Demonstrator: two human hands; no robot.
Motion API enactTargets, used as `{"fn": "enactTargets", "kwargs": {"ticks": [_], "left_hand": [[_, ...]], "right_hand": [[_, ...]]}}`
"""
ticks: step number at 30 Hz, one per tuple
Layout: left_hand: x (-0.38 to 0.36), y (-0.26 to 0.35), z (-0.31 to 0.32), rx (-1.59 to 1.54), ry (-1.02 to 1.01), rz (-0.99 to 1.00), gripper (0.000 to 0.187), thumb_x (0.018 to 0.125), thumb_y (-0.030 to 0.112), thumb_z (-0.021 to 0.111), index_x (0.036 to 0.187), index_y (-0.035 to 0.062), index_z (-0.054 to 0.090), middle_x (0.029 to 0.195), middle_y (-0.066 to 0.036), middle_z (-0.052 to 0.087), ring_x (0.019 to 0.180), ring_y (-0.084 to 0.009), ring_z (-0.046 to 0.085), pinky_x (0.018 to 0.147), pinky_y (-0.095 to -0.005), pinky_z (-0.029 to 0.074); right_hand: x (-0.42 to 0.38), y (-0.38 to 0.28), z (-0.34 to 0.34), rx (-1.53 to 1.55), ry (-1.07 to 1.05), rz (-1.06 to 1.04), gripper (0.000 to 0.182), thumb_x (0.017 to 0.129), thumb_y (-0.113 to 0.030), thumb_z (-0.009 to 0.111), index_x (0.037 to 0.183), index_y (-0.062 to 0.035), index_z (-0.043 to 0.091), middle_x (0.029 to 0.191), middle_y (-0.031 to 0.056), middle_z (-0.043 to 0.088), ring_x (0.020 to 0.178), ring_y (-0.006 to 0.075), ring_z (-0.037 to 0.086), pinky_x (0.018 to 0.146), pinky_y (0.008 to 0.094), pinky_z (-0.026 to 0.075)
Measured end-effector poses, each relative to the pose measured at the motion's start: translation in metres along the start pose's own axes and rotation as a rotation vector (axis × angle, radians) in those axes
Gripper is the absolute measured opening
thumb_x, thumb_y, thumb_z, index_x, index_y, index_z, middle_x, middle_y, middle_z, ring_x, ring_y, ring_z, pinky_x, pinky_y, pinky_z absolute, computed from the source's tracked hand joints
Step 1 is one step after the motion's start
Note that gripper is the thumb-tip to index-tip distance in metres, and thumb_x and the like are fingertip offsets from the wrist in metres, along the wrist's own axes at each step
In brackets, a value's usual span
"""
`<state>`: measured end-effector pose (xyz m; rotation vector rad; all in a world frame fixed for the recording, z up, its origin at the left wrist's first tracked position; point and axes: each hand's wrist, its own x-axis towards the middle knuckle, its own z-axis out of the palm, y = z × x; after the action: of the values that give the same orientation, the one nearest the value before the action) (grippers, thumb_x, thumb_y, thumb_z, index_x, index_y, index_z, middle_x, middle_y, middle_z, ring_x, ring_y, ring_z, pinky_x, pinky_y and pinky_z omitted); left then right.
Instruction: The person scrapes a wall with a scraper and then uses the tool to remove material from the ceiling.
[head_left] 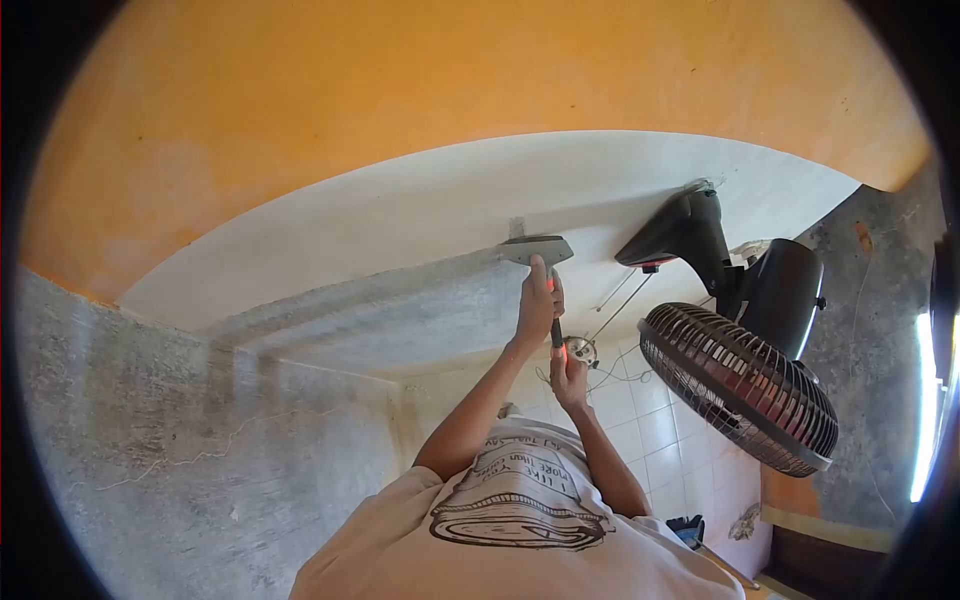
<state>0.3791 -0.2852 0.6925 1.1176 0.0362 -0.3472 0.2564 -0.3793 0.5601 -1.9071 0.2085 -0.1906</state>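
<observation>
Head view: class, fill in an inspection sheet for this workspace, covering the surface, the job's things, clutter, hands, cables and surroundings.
Surface: white ceiling, bare apart from the fittings.
Job's things: grey plate against the ceiling; a slim tool with a dark shaft and an orange part below it; a small round metal part beside its lower end.
Clutter: nothing seen.
Hands: left hand closed round the tool just under the plate; right hand at the tool's lower end, grip unclear.
Cables: thin wires hang loose behind the hands.
Surroundings: black fan on a bracket close to the right; orange wall; rough grey wall; white tiles.
</observation>
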Motion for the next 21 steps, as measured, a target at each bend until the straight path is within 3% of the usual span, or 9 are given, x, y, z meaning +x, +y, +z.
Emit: {"fn": "enactTargets", "kwargs": {"ticks": [21], "left_hand": [[-0.002,0.008,0.006,0.019,0.01,-0.019,0.066,0.099,0.07,0.027,0.072,0.0113,0.042,0.054,0.005,0.031,0.043,-0.007,0.031,0.042,-0.0246,0.027]], "right_hand": [[-0.005,0.001,0.0,0.003,-0.012,0.009,0.052,0.105,-0.04,0.045,0.072,0.0004,0.051,0.049,0.0069,0.042,0.046,0.0136,0.042,0.045,0.0368,0.033]]}}
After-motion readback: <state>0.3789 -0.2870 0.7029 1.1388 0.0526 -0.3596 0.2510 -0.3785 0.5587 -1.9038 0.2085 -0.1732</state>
